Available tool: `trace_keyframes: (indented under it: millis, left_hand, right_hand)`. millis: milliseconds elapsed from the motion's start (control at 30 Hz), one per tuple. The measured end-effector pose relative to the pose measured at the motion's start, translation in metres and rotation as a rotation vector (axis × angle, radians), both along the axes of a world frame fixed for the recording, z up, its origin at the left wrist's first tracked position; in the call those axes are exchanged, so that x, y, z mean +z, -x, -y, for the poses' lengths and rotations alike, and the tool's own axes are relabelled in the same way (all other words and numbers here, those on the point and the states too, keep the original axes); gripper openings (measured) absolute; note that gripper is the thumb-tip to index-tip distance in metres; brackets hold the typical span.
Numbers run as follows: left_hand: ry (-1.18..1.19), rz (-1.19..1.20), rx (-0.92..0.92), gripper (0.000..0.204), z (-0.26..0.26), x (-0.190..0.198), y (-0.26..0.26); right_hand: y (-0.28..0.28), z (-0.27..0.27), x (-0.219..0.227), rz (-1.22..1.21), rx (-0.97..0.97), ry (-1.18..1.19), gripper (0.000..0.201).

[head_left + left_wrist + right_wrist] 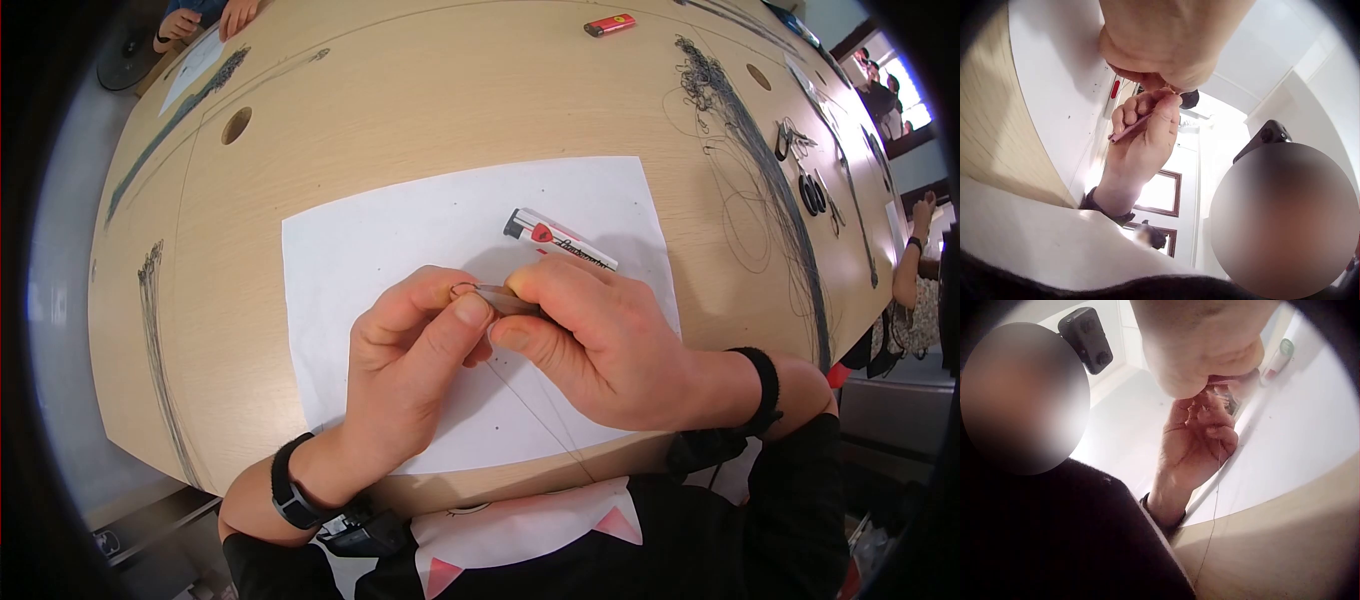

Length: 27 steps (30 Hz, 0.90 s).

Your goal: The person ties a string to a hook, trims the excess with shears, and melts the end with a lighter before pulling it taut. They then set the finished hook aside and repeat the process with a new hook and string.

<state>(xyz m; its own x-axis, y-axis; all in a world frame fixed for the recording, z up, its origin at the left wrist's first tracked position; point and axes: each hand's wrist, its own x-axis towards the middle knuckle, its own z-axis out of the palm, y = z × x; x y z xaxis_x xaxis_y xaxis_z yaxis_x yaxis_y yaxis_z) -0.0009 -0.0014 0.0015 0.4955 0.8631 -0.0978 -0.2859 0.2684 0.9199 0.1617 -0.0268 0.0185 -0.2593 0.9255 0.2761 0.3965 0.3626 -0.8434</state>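
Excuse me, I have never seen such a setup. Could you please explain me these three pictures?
There is no machine: one person works with two bare hands. The widest picture is from a camera on the head, looking down; the other two are from cameras on the left and right wrists.

On the wooden table lies a white paper sheet, and on it a white lighter. Around are a red lighter, scissors and bundles of dark strands.

The left hand pinches a thin thread; the right hand grips a slim tool, kind unclear.
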Motion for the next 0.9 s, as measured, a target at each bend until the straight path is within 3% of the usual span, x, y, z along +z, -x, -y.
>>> trace_keyframes:
  millis: [333, 900]
  left_hand:
    - [-0.011, 0.026, 0.066, 0.011, 0.0008, 0.0019, -0.0017]
    - [-0.015, 0.014, 0.011, 0.013, 0.0004, -0.0012, -0.0001]
  right_hand:
    - [0.0008, 0.0000, -0.0003, 0.016, 0.001, -0.047, 0.020]
    - [0.0011, 0.0003, -0.0016, 0.014, -0.004, -0.021, 0.020]
